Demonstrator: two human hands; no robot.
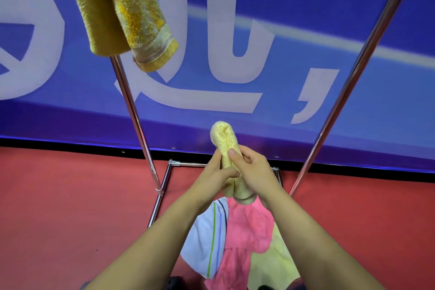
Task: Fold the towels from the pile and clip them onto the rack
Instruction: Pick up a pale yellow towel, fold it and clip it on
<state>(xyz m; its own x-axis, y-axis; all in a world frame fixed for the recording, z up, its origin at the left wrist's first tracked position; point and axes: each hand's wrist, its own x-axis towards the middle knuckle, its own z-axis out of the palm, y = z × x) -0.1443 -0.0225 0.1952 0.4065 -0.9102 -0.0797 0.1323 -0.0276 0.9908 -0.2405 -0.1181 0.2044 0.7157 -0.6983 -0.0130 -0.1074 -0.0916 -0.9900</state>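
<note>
Forearms reach forward; left hand (217, 172) and right hand (253, 169) grip a folded yellow towel (223, 136) (upright) above the pile (240, 238).

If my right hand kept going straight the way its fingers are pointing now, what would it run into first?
The right hand points up and to the left, and its fingers already press on the folded pale yellow towel, so the towel comes first. Just behind it is the left hand, gripping the same towel from the other side.

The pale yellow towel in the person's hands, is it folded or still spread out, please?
Folded. The pale yellow towel forms a narrow doubled bundle, gripped by the left hand and right hand.
</note>
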